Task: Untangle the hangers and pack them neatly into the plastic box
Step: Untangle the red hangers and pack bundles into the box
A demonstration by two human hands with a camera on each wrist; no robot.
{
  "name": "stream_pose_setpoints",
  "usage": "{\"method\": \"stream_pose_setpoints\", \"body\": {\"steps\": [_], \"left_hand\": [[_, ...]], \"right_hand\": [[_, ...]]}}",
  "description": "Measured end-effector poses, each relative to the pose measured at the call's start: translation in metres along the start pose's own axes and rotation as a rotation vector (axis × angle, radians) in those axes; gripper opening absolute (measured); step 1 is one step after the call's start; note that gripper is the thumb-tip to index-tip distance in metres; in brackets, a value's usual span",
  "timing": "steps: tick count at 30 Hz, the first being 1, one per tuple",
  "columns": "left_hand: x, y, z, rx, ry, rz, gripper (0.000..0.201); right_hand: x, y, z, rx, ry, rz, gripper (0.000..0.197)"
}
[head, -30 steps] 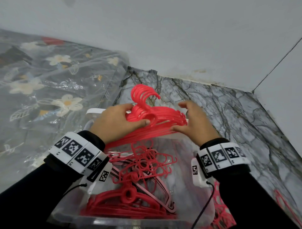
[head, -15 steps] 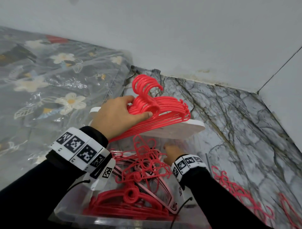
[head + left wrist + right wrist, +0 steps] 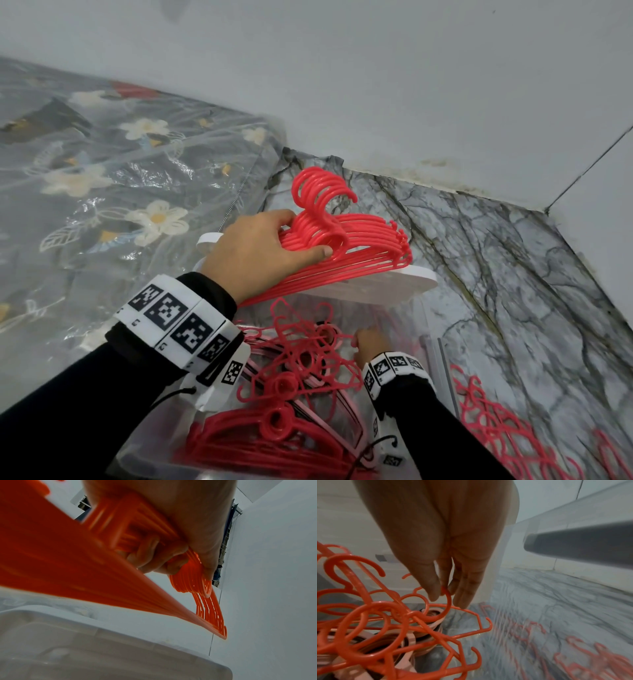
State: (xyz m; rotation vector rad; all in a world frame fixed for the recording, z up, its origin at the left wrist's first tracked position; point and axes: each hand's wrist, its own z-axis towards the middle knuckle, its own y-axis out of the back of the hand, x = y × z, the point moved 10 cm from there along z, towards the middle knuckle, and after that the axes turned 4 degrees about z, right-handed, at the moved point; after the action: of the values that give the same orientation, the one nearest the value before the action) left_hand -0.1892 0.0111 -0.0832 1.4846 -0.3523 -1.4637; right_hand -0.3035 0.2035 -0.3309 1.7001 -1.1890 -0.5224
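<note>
**A:** What is the left hand (image 3: 253, 251) doing?

**B:** Its fingers and thumb are curled round the necks of an aligned stack of red plastic hangers (image 3: 346, 240), held above the far end of the clear plastic box (image 3: 404, 329). The left wrist view shows the same clasp from below (image 3: 154, 555), with the fingers wrapped under the red bars.

**A:** Which way does that stack point?

**B:** The hooks (image 3: 322, 188) stand up and curl toward the right, toward the grey wall (image 3: 376, 85). The long axis of the bars runs from lower left, near the wrist, up to the right, where the shoulder tips fan out over the white lid (image 3: 411, 281).

**A:** And the right hand (image 3: 368, 344)?

**B:** It is down inside the box. In the right wrist view its thumb and fingertips (image 3: 435, 591) pinch the curved hook of one red hanger from the tangled heap of red hangers (image 3: 373, 628), which lies over pale pink hangers (image 3: 409, 638). That heap points every way; I cannot give one axis.

**A:** Anything outside the box?

**B:** More loose red hangers (image 3: 507, 431) lie on the grey marble-patterned floor (image 3: 513, 274) to the right. A clear plastic bag with a flower print (image 3: 120, 178) lies on the left.

**A:** Any writing?

**B:** Only black-and-white square code markers on the wristbands (image 3: 171, 315); no words are readable.
</note>
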Motion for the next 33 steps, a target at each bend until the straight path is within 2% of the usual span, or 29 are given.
{"method": "stream_pose_setpoints", "body": {"steps": [3,7,9,11,14,18,22,28,30,33], "left_hand": [[0.003,0.001,0.000,0.002,0.012,0.001,0.066],[0.006,0.006,0.003,-0.022,0.016,-0.007,0.061],[0.007,0.009,0.004,-0.041,0.022,-0.025,0.062],[0.008,0.013,0.004,-0.063,0.022,-0.029,0.065],[0.008,0.019,0.003,-0.096,0.016,-0.016,0.066],[0.007,0.020,0.002,-0.102,0.009,-0.019,0.062],[0.007,0.019,0.001,-0.090,0.013,-0.014,0.057],[0.003,0.013,0.001,-0.050,0.002,0.000,0.062],[0.002,0.011,0.001,-0.042,-0.001,0.014,0.064],[0.003,0.012,0.000,-0.049,0.001,0.018,0.063]], "right_hand": [[0.007,0.006,-0.009,0.027,0.033,0.007,0.027],[0.029,0.039,-0.018,0.033,0.146,0.070,0.020],[0.043,0.063,-0.026,0.008,0.225,0.062,0.018],[0.054,0.085,-0.035,-0.039,0.291,0.094,0.024],[0.070,0.112,-0.053,-0.095,0.390,0.171,0.010],[0.075,0.139,-0.080,-0.161,0.445,0.354,0.009],[0.075,0.133,-0.096,-0.137,0.462,0.391,0.011],[0.081,0.071,-0.087,-0.038,0.418,0.063,0.018],[0.084,0.071,-0.086,-0.063,0.424,0.108,0.015],[0.085,0.102,-0.086,-0.175,0.430,0.328,0.011]]}}
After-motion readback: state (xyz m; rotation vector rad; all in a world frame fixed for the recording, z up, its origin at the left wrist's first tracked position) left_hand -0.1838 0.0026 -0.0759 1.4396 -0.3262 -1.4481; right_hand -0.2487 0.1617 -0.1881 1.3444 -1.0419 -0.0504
